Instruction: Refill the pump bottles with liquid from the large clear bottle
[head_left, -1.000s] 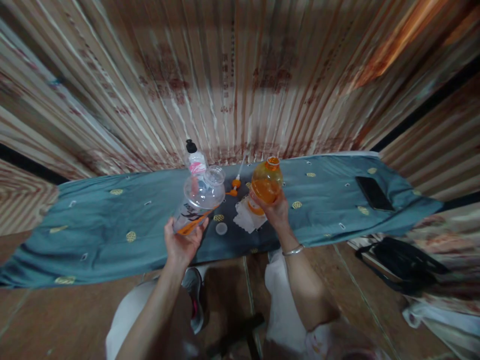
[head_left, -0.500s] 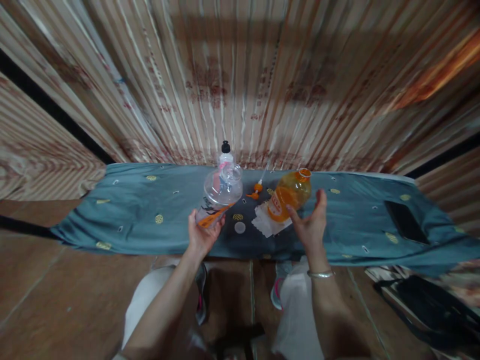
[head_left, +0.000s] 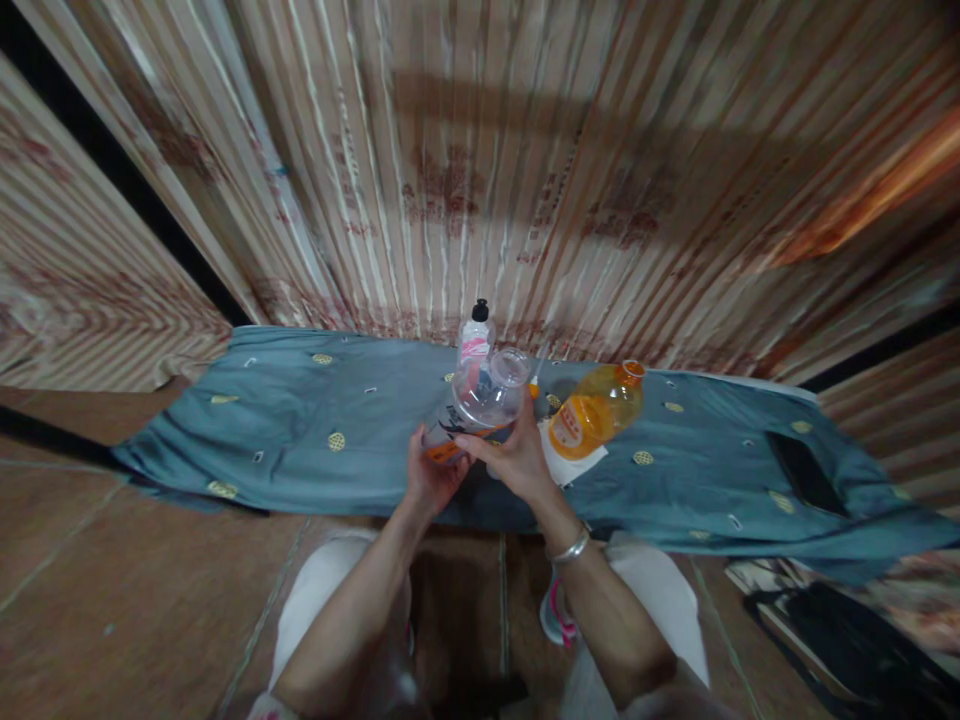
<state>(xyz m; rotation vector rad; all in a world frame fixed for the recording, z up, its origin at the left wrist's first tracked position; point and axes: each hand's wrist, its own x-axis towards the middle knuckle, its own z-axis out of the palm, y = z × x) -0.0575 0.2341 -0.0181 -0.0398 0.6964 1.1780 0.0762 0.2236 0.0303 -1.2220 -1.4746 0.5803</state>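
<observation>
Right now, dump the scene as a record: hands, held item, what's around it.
Left hand: holding clear bottle near its base
Right hand: on the same bottle, bracelet at the wrist
Held item: mouth uncapped, dark and orange print on its side
Behind it: black-capped bottle, partly hidden
Right of it: orange bottle, uncapped, on white sheet
Far right: dark phone, lying flat
Surface: blue-green cloth with yellow motifs
</observation>
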